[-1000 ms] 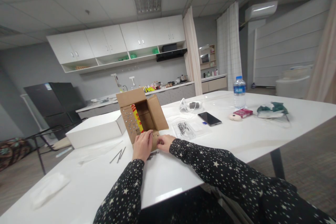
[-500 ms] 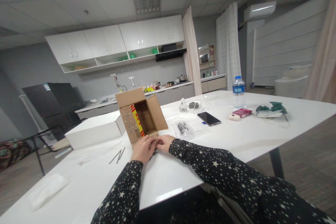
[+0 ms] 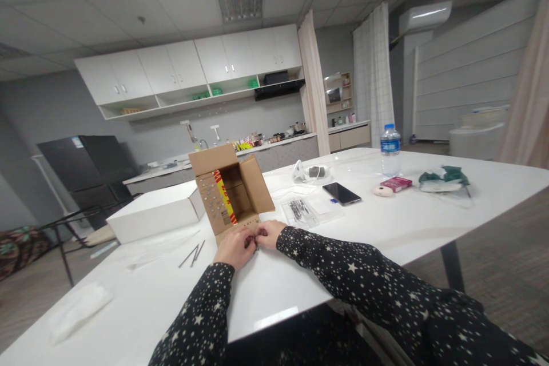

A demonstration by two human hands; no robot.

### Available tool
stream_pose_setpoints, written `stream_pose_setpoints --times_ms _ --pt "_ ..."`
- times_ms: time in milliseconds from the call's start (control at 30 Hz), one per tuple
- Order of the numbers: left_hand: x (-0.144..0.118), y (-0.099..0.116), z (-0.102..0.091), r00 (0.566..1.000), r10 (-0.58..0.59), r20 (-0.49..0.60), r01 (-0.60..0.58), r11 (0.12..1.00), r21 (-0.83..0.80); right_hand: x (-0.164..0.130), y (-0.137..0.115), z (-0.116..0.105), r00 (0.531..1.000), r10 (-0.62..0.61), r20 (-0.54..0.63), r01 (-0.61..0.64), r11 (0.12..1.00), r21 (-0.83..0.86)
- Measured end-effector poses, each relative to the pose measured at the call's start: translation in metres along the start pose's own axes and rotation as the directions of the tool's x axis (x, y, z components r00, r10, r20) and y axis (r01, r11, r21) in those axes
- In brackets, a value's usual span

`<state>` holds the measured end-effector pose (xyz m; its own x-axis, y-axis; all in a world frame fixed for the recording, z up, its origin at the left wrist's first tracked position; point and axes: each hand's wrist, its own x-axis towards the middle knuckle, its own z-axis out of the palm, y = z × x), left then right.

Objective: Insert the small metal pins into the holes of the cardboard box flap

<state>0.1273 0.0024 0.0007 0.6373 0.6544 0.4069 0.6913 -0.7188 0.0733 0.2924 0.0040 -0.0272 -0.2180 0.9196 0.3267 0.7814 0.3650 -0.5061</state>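
An open cardboard box (image 3: 234,186) with red and yellow tape on one flap stands tilted on the white table. Directly in front of it, my left hand (image 3: 235,247) has its fingers curled in toward my right hand (image 3: 270,234). The fingertips of both hands meet near the box's front flap, closed in a pinch. Whatever is between them is too small and hidden to make out. To the left of my left hand lie several thin dark rods (image 3: 193,254).
A long white box (image 3: 152,220) stands left. Clear plastic packaging (image 3: 300,213), a phone (image 3: 342,193), a white cabled device (image 3: 316,172), a pink case (image 3: 382,191), a red box (image 3: 396,183), a water bottle (image 3: 390,151) and a green bundle (image 3: 446,177) lie right. Crumpled white wrapping (image 3: 79,311) lies front left.
My left fingers have shifted slightly down and away from the box's front flap, showing more of its edge. My right hand has stayed nearly in place. The box has not moved.
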Motion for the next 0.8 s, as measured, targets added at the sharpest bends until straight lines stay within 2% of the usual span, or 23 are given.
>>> stream_pose_setpoints --times_ms 433,800 --pt "-0.0005 0.0015 -0.0011 1.000 0.001 0.013 -0.001 1.000 -0.017 -0.0008 -0.0021 -0.0020 1.000 -0.002 0.005 0.002 1.000 -0.023" --pt "-0.0009 0.0019 -0.0029 1.000 -0.001 -0.017 0.001 1.000 -0.002 -0.0003 0.0003 0.0001 1.000 -0.019 -0.002 0.019 1.000 -0.009"
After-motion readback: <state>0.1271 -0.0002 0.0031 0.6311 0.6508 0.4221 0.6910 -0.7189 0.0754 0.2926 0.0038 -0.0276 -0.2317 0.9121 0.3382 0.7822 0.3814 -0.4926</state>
